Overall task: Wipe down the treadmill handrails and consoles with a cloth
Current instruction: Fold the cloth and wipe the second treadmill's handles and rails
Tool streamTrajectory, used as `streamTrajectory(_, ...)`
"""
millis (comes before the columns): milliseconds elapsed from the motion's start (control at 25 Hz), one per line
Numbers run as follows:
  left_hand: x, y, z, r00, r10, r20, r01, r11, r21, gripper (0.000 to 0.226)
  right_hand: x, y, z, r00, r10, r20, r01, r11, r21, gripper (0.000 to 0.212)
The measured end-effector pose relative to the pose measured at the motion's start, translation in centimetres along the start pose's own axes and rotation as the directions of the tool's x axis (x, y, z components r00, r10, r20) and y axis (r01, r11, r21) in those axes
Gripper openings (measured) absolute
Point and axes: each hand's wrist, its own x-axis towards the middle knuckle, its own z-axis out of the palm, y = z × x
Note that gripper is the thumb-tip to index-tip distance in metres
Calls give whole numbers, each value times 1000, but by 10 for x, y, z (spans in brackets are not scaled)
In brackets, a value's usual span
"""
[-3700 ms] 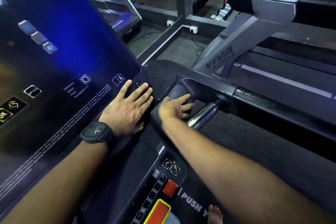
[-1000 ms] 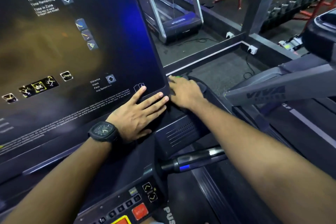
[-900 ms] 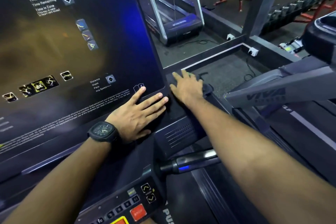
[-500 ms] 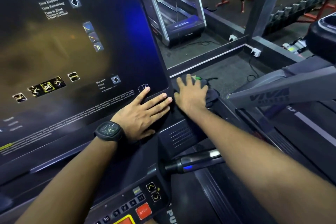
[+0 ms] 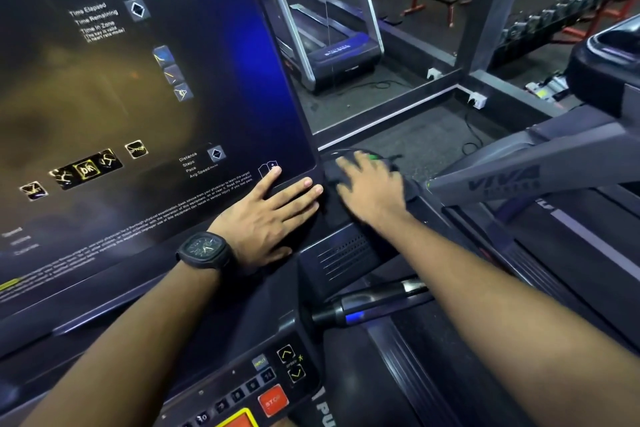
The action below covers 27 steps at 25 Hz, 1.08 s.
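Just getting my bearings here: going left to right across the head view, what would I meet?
Large dark glossy console screen → black square wristwatch → left hand flat on the screen's corner → right hand → grey slanted treadmill upright lettered VIVA.

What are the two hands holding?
Nothing is gripped. The right hand presses flat on a dark cloth beside the screen; the left hand lies flat on the screen's corner.

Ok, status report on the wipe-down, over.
Left hand flat on console screen corner. Right hand pressing dark cloth on housing beside it. Nothing blocking.
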Motion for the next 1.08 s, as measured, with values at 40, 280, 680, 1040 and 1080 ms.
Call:
streamTrajectory(40, 0, 1, 0, 1000, 0, 3, 0, 1000, -3, 95, -1, 1, -2, 982, 189, 17, -190, 981, 33, 59)
streamTrajectory(280, 1, -1, 0, 1000, 6, 7, -6, 1000, 7, 94, -36, -3, 17, 991, -64, -121, 54, 995, -84, 59)
streamTrajectory(680, -1, 0, 0, 1000, 6, 5, -6, 1000, 2, 93, -29, 3, 12, 975, 189, -120, -197, 978, -64, 60)
streamTrajectory(1040, -1, 0, 2, 1000, 4, 5, -4, 1000, -21, 92, 8, -25, 15, 998, -29, -53, 21, 989, -148, 58)
streamTrajectory(1080, -1, 0, 2, 1000, 6, 3, -5, 1000, -22, 93, 6, -27, 16, 981, -192, -10, 188, 970, -153, 57)
